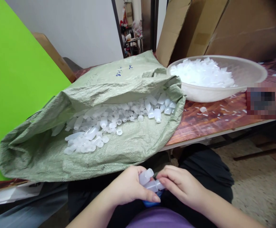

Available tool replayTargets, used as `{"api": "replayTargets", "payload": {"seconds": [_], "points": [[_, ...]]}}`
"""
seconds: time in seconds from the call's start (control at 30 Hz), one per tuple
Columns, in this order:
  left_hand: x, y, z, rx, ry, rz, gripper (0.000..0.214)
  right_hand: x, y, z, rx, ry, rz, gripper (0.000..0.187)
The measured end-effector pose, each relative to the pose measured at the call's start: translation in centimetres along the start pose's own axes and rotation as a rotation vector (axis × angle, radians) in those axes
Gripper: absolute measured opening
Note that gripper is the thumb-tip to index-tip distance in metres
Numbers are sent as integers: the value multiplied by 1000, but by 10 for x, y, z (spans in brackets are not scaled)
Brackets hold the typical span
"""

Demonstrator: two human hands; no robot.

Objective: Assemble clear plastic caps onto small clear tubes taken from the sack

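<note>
My left hand [128, 186] is closed around several small translucent plastic bottles [145, 176], held over my lap. My right hand [179, 183] pinches one of those bottles [155, 185] at its end, fingertips meeting my left hand. A small blue object [152, 202] shows just beneath both hands. In front of me lies an open green woven sack [128, 145] on the table, spilling many more of the same small bottles [111, 122].
A large translucent bowl [247, 71] holding white plastic pieces stands on the wooden table [211, 120] to the right. Loose white bits litter the table near it. Cardboard sheets [199, 28] lean behind. A bright green board [12, 82] fills the left. Tiled floor lies at right.
</note>
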State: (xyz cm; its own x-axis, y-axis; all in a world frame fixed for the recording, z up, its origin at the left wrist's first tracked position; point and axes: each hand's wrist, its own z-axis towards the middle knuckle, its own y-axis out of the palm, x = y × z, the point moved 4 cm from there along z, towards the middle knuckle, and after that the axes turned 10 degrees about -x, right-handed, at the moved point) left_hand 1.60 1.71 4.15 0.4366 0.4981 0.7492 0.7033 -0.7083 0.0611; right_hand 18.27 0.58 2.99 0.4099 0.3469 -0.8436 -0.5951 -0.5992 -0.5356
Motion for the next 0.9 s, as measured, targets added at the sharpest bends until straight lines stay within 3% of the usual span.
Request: {"api": "replayTargets", "payload": {"seconds": [0.07, 0.23, 0.3, 0.4, 0.53, 0.6, 0.7, 0.83, 0.9], "points": [[-3, 0, 2, 4, 4, 2, 49, 4, 4, 0, 1, 65, 55, 36], [-8, 3, 4, -66, 76, -91, 43, -2, 6, 0, -37, -69, 64, 32], [-12, 2, 4, -47, 48, -67, 43, 1, 8, 2, -79, 44, 55, 28], [-15, 3, 5, -39, 52, -102, 40, 7, 10, 4, -74, 181, 84, 37], [-19, 5, 7, -84, 115, -212, 36, 2, 13, 5, -82, 4, 79, 30], [-24, 5, 9, -64, 106, -206, 37, 5, 17, 7, -123, 81, 62, 24], [-31, 3, 11, -23, 101, -222, 37, 15, 19, 8, -91, 246, 86, 34], [-38, 2, 14, -37, 140, -310, 38, 12, 21, 9, -110, -9, 77, 25], [-45, 2, 15, -33, 121, -317, 39, 15, 25, 10, -154, -22, 50, 21]]}}
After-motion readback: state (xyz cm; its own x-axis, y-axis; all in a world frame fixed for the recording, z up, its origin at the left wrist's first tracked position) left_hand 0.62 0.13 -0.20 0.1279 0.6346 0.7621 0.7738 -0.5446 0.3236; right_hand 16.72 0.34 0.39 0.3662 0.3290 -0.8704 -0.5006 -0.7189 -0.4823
